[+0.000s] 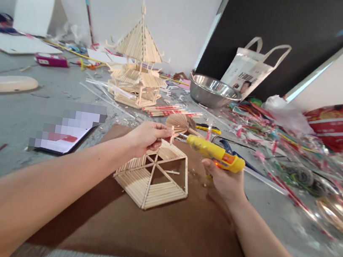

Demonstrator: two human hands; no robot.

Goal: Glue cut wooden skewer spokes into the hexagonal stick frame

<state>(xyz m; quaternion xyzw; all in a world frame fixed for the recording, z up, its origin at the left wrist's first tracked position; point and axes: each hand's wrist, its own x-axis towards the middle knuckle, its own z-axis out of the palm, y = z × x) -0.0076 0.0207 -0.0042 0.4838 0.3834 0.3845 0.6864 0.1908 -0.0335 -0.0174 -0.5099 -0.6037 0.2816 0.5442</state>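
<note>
Gripping a yellow glue gun (215,152) by its handle, my right hand (226,179) works at two o'clock from the hexagonal frame (165,196), as seen through the head camera I follow from afar; my left hand (153,136), at twelve o'clock, pinches a small wooden piece (172,135) between thumb and fingers, the other fingers curled in; the nozzle points toward nine o'clock, right at the piece, though I cannot tell whether the two touch.

The frame lies flat on a brown board (156,239), below my left hand; slats fill much of it, while a wedge stands open at three o'clock, where a loose stick (173,172) lies.

Around the frame, a stick-built pagoda (135,81) rises at eleven o'clock; a fan (178,123) sits between twelve and one, with a cutter (209,129) between one and two; a steel bowl (212,98) rests farther off at one o'clock, a white bag (246,73) upright just behind it; a phone (69,131), its screen blurred out, lies between nine and ten; a purple box (51,60) lies well off at ten.
</note>
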